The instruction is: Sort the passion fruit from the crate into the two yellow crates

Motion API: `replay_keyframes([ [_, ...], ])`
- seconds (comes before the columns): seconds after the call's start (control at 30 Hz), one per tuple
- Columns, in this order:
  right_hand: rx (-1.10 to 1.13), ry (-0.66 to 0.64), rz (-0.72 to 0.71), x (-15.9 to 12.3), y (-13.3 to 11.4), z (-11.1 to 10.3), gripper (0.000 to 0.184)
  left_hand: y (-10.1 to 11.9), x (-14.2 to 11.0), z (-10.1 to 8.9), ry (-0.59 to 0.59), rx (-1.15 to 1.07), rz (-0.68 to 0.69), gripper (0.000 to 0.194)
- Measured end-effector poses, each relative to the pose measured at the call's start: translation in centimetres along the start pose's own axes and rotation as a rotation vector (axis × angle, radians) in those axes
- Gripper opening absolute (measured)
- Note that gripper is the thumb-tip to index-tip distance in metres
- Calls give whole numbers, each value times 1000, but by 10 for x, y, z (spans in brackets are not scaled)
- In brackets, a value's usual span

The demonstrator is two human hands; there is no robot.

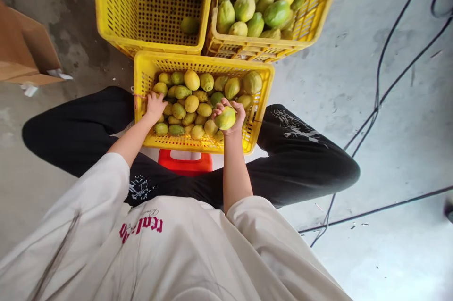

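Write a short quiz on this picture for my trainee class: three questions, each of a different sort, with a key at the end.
1. Multiple choice: What does the right hand hold?
A) a piece of cardboard
B) a yellow-green fruit
C) a black cable

2. True or false: More fruit shows in the far-right crate than in the far-left crate.

3. Fill in the colour: The plastic piece showing between the near crate and the trousers is ____.

Key: 1. B; 2. True; 3. red
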State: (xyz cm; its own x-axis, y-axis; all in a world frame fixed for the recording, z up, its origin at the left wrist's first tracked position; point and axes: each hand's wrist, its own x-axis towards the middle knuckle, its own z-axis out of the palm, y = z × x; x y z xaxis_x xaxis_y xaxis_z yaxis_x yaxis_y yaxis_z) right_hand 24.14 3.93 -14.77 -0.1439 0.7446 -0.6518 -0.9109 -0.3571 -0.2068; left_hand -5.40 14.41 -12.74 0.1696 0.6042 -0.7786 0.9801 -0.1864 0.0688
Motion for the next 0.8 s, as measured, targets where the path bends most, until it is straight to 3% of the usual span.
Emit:
replay_keyframes([
  [0.07,-60,6,-22,-8,0,14,32,-2,1,-1,44,-55,-12,57],
  [0.13,-113,12,-68,-18,-2,27,31,1,1,-6,67,-149,-87,67],
  [0.23,-173,18,-176,-33,-6,43,34,15,-7,-20,63,-468,-144,64],
  [0.33,-218,21,-321,-45,-8,59,43,37,-34,-39,-6,-888,-88,50],
  [0.47,-122,-18,-411,-61,-6,74,51,61,-92,-56,-101,-1285,52,38],
  [0.6,-22,-21,-306,-80,5,79,46,68,-143,-48,-115,-1505,202,29],
  [0.7,-74,60,-216,-90,24,77,45,67,-161,-33,-79,-1565,128,36],
  [0.8,-139,96,-206,-94,45,71,41,67,-162,-22,-67,-1685,23,53],
])
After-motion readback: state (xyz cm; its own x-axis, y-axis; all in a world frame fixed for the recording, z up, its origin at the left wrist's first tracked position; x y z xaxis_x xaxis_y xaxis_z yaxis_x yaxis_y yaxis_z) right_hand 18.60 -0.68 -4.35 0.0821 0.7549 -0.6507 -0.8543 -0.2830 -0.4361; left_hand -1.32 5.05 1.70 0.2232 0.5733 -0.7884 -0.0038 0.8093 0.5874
